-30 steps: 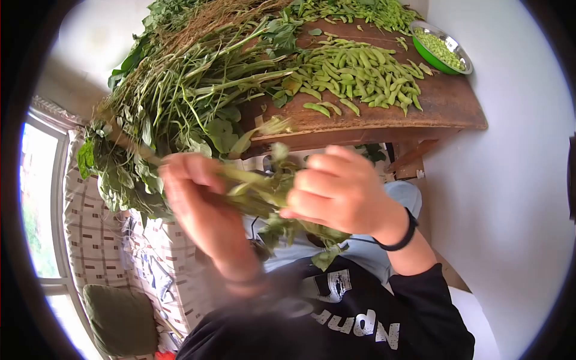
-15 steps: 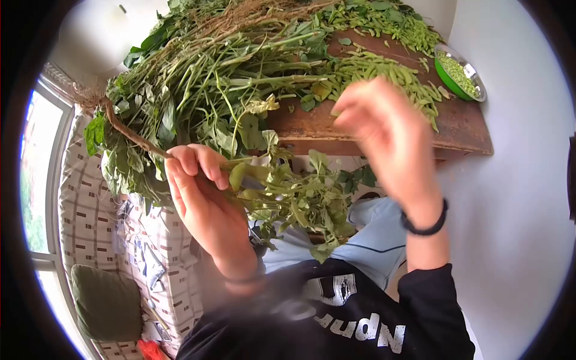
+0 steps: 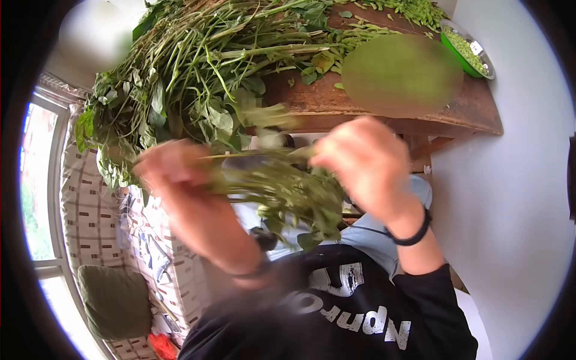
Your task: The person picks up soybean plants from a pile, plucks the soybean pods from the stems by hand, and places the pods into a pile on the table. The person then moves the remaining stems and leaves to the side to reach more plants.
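A leafy soybean plant (image 3: 282, 192) hangs above my lap, its leaves and pods smeared by motion. My left hand (image 3: 183, 174) is closed round its stem at the left end, also blurred. At the plant's right end, my right hand (image 3: 363, 168) is closed in a pinch, with a green part of the plant running into its fingertips. Whether that part is a pod or stem is too blurred to tell. Beyond my hands, a heap of cut soybean plants (image 3: 198, 66) covers the left of the wooden table (image 3: 300, 96).
Picked green pods (image 3: 366, 33) lie on the table, partly under a blurred patch. Shelled beans fill a green-and-silver bowl (image 3: 465, 51) at the right edge by the white wall (image 3: 522, 180). On the left are a patterned sofa (image 3: 84, 204) and a dark green cushion (image 3: 114, 303).
My right hand has come down and left from above the table edge to the plant and closed. My left hand has shifted slightly left with the stem. The view has tilted a little.
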`<control>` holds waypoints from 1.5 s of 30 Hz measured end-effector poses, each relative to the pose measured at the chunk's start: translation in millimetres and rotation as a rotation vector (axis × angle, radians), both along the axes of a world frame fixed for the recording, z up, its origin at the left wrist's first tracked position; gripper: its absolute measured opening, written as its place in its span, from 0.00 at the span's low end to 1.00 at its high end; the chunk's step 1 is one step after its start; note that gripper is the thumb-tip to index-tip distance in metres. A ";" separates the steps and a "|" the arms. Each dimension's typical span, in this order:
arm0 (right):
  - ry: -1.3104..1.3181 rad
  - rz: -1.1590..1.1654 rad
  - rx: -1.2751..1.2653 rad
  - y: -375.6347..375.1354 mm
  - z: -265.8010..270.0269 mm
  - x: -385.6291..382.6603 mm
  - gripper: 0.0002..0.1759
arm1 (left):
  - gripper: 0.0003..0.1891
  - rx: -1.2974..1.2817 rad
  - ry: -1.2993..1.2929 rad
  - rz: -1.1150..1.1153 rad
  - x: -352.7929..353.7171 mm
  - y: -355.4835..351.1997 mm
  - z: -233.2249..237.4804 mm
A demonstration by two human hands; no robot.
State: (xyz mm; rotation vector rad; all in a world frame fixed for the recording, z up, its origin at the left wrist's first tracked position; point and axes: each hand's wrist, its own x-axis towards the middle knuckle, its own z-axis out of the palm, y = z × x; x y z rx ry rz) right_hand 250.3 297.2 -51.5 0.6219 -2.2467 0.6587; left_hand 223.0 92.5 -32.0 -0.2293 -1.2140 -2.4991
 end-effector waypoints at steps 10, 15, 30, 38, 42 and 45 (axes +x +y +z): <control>0.126 -0.590 -0.006 58.3 10.2 -43.8 0.11 | 0.12 0.003 0.118 -0.012 -8.6 6.4 3.4; 0.218 0.117 -0.055 -1.4 18.5 -31.6 0.20 | 0.12 -0.066 0.065 -0.036 -5.4 18.8 -2.4; -0.032 0.356 -0.006 -15.3 -6.3 -18.7 0.12 | 0.13 -0.225 0.003 -0.095 9.3 35.7 -1.4; -0.064 0.536 -0.169 -0.3 -10.6 -4.2 0.09 | 0.13 -0.167 -0.123 -0.023 6.2 28.8 -2.2; 0.185 0.257 -0.232 41.4 19.9 23.2 0.11 | 0.12 -0.057 0.090 0.040 -5.1 -9.4 3.5; 0.360 -0.219 -0.425 48.6 9.9 7.8 0.15 | 0.11 -0.071 0.024 0.088 -2.3 0.8 7.5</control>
